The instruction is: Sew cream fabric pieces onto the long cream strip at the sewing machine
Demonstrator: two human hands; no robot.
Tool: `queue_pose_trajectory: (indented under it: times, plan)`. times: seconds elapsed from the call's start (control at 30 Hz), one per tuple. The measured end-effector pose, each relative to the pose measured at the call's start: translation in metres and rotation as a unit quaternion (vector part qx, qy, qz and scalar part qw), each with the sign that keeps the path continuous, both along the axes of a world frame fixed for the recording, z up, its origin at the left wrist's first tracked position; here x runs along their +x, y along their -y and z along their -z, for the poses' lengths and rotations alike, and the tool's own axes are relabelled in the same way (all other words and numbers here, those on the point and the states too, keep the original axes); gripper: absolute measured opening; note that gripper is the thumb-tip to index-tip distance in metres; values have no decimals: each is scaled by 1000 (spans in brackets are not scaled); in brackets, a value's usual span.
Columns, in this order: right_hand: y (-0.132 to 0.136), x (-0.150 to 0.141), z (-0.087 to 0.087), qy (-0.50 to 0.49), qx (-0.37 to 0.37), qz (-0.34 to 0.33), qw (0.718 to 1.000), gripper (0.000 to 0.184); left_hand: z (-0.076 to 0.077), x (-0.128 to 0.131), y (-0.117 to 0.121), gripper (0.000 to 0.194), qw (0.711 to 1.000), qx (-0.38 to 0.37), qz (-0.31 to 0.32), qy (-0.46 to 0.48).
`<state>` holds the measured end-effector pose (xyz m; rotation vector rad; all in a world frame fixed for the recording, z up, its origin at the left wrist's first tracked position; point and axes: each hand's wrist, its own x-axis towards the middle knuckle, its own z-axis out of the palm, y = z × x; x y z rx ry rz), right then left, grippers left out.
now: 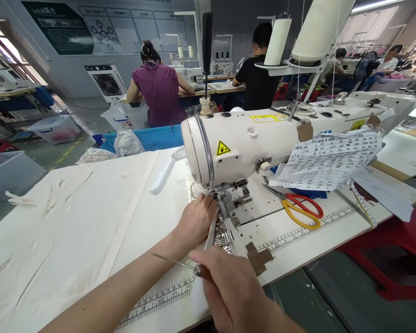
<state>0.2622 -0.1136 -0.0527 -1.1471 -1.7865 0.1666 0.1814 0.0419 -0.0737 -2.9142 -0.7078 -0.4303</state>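
Note:
My left hand (pixel 197 216) is closed beside the needle area of a white sewing machine (pixel 242 143), its fingers pinching a narrow strip of white fabric (pixel 211 231). Closer to me, my right hand (pixel 234 284) wraps round the brown handle of an awl (pixel 175 262), whose thin metal shaft points left across my left forearm. Part of the fabric runs down under my right hand and shows again below it as a pale piece (pixel 198 296). My left fingertips partly hide the spot where fabric meets the machine.
Scissors (pixel 300 208) with red and yellow handles lie right of the needle plate. Handwritten paper (pixel 329 159) hangs on the machine's front. White cloth (pixel 72 222) covers the table's left. Thread cones (pixel 277 41) stand above. A red stool (pixel 395 259) is at right; people sew ahead.

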Motion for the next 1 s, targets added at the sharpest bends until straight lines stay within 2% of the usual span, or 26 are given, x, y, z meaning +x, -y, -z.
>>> queue_pose_trajectory:
  times: [0.07, 0.2, 0.3, 0.57, 0.73, 1.0]
  plan:
    - [5, 2, 6, 20, -11, 30, 999, 32, 3, -2, -4, 25, 998, -35, -10, 58]
    - [11, 22, 21, 72, -97, 172, 978, 28, 14, -10, -16, 22, 964, -164, -6, 208]
    - [6, 36, 30, 123, -113, 243, 956, 33, 18, -14, -20, 22, 940, -237, 0, 245]
    - [-16, 35, 38, 156, -110, 271, 943, 35, 16, -12, -20, 21, 910, -306, -7, 281]
    - [-17, 35, 37, 155, -120, 270, 943, 35, 11, -13, -20, 24, 913, -311, -18, 264]
    - [-17, 35, 39, 154, -112, 273, 943, 39, 12, -13, -22, 25, 919, -295, -21, 259]
